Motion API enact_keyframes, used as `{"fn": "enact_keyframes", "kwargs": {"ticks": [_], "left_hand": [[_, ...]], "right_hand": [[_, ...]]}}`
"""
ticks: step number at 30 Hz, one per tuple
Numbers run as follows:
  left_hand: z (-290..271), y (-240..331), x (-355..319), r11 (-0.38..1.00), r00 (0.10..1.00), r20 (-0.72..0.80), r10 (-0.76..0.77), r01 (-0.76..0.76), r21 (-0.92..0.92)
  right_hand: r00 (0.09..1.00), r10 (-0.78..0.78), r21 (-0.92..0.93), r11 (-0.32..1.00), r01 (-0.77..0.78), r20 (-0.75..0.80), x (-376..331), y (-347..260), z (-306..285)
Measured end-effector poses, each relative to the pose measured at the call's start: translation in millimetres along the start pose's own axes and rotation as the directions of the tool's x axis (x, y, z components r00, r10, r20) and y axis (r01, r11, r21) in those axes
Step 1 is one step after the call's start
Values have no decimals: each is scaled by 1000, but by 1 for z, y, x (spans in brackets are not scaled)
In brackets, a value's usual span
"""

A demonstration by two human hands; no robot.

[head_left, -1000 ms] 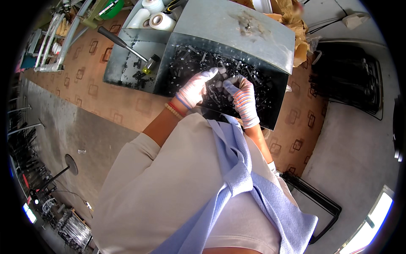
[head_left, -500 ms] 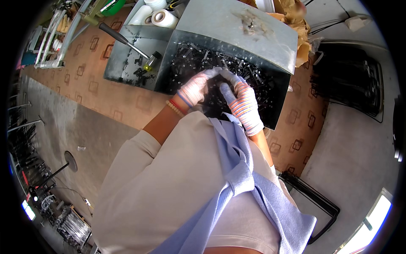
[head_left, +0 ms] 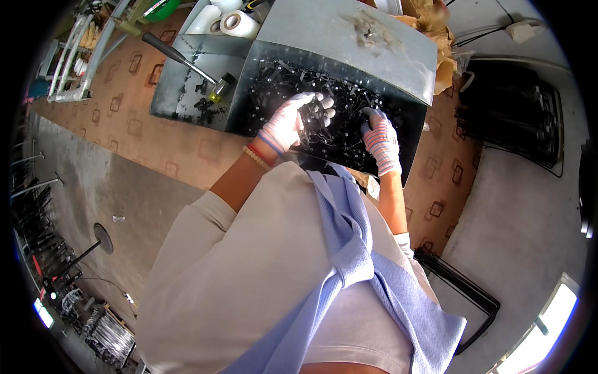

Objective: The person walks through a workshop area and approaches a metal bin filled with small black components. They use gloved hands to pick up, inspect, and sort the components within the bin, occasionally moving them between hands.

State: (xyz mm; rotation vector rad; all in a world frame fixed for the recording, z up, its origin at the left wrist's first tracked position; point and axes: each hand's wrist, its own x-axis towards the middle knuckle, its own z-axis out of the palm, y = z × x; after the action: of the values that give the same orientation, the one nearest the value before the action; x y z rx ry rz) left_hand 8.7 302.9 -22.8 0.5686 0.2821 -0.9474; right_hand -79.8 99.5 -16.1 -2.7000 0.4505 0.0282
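Observation:
A dark metal bin [head_left: 416,149] in front of me holds a heap of several small black parts [head_left: 339,134]. My left hand [head_left: 291,121], in a white knit glove with a beaded band at the wrist, grips a bunch of the black parts [head_left: 314,117] above the heap. My right hand [head_left: 380,140], in a striped knit glove, reaches down into the heap at the bin's right side, fingers curled among the parts; whether it holds one is hidden.
A second metal bin [head_left: 180,87] at the left holds a mallet [head_left: 187,62] and a few black parts. Rolls of white tape [head_left: 240,23] lie behind it. A grey metal sheet [head_left: 349,37] covers the back. Black frames [head_left: 517,109] are stacked at the right.
My hands have parted: the left has moved up and left with its bunch of parts, and the right has dropped to the right into the heap.

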Motion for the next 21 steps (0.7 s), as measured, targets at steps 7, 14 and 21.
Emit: {"fn": "enact_keyframes", "kwargs": {"ticks": [7,14,21], "left_hand": [[-7,2,2,995,996,-47,76,-78,-59],[-2,0,2,995,991,-83,101,-103,-18],[-4,0,1,999,999,-37,40,-38,37]], "right_hand": [[959,97,-172,984,-52,266,-1,-52,2],[951,56,-22,998,-51,303,6,-39,11],[942,-3,873,375,-310,336,10,-24,-16]]}}
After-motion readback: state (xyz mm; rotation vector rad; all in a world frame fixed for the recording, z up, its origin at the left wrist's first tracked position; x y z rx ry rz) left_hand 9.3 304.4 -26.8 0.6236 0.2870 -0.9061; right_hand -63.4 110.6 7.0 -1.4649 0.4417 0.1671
